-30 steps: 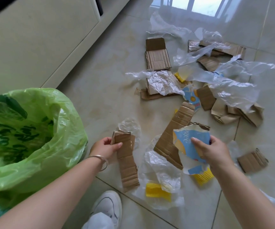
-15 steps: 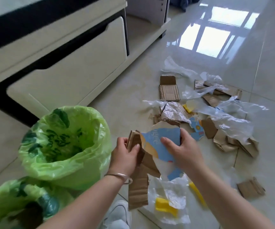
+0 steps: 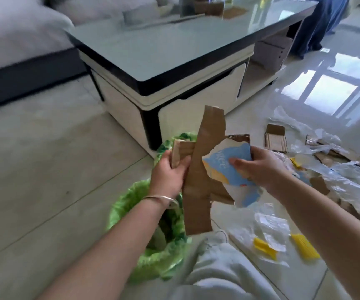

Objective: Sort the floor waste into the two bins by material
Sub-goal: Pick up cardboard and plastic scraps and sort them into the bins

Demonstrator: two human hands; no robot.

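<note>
My left hand grips a folded brown cardboard strip that hangs long and upright. Just to its right, my right hand holds a torn piece of blue printed cardboard, and the two pieces overlap. Both are held above the floor, over two bins lined with green bags: the near bin sits below my left wrist, while the far bin peeks out behind my left hand. To the right, cardboard scraps and clear plastic film lie scattered on the tiles.
A glass-topped coffee table stands just behind the bins. A grey sofa is at the far left. Yellow plastic bits and film lie near my knee. Bare tile floor stretches to the left.
Both hands have lifted the cardboard pieces from the floor and carried them left, bringing them together above the bins. The view has swung up and left toward the table.
</note>
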